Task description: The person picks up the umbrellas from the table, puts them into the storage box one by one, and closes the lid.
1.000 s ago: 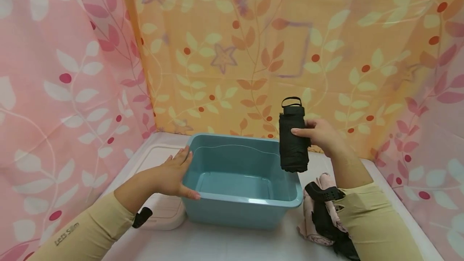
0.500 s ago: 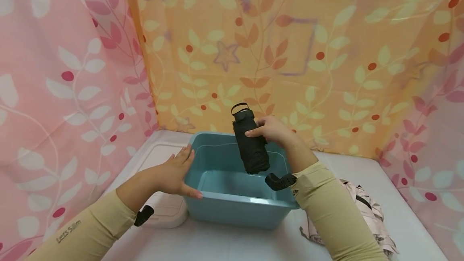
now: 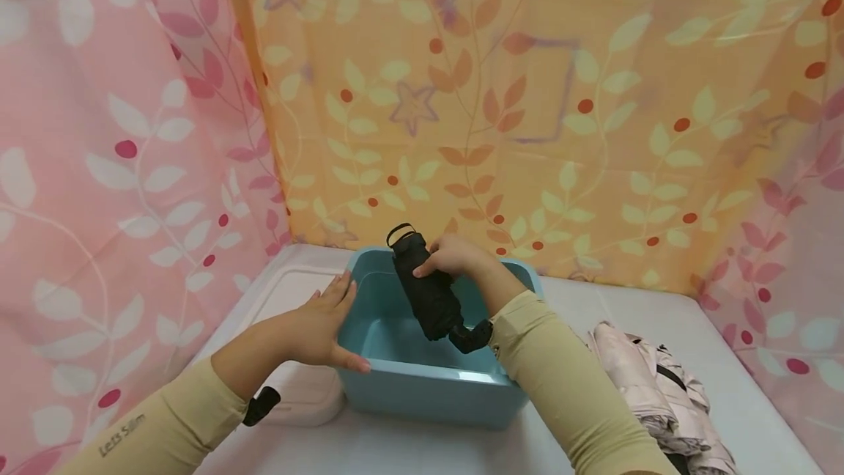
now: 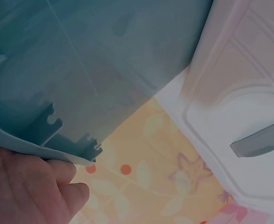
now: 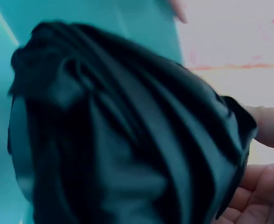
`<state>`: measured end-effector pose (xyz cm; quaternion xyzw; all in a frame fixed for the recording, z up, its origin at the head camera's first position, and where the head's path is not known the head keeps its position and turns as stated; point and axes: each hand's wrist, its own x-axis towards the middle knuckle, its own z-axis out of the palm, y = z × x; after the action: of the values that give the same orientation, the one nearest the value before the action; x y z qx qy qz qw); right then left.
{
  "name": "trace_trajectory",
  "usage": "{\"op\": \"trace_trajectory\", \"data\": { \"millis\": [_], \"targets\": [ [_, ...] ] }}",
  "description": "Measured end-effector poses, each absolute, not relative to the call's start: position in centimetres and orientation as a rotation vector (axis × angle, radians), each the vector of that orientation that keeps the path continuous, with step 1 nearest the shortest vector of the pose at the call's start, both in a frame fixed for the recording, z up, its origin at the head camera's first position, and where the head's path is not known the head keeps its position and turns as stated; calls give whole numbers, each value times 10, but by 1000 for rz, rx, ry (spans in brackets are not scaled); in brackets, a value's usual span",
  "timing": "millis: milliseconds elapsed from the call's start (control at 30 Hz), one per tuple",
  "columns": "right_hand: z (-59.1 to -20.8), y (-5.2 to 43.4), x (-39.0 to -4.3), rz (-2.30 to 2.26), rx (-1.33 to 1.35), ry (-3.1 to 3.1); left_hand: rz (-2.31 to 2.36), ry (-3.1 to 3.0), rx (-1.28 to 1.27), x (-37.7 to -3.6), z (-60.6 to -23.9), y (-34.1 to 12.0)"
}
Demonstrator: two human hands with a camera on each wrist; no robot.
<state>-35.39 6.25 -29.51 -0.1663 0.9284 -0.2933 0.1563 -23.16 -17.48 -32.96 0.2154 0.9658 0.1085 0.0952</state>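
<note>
A folded black umbrella (image 3: pixel 428 288) with a strap loop at its top is gripped by my right hand (image 3: pixel 448 259), tilted over the inside of a teal plastic bin (image 3: pixel 422 383). In the right wrist view the black umbrella (image 5: pixel 123 135) fills the frame above the teal bin (image 5: pixel 141 18). My left hand (image 3: pixel 326 317) rests flat against the bin's left wall, fingers straight and thumb along the front rim. The left wrist view shows the bin wall (image 4: pixel 81 70) close up with my left hand (image 4: pixel 30 186) pressed against its rim.
A white lid (image 3: pixel 297 358) lies on the table left of the bin, also seen as the white lid (image 4: pixel 249 116). A pale pink folded umbrella (image 3: pixel 653 387) lies at the right. Patterned pink and orange curtains enclose the white table on three sides.
My right hand has carried the black umbrella leftward and down, from beside the bin's right edge to over its inside. The left hand has stayed on the bin's left wall.
</note>
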Motion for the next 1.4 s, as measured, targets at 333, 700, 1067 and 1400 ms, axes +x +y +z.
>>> {"op": "trace_trajectory", "data": {
  "millis": [333, 700, 1067, 1400],
  "targets": [
    [-327, 40, -354, -837, -440, 2429, 301, 2871, 617, -222, -331, -172],
    [-353, 43, -342, -770, -415, 2486, 287, 2867, 662, -216, -336, -161],
    [-363, 44, -335, -818, -389, 2362, 248, 2874, 687, -213, -335, -154],
    [-364, 33, -334, -846, -290, 2216, 255, 2885, 673, -208, -334, -162]
  ]
}}
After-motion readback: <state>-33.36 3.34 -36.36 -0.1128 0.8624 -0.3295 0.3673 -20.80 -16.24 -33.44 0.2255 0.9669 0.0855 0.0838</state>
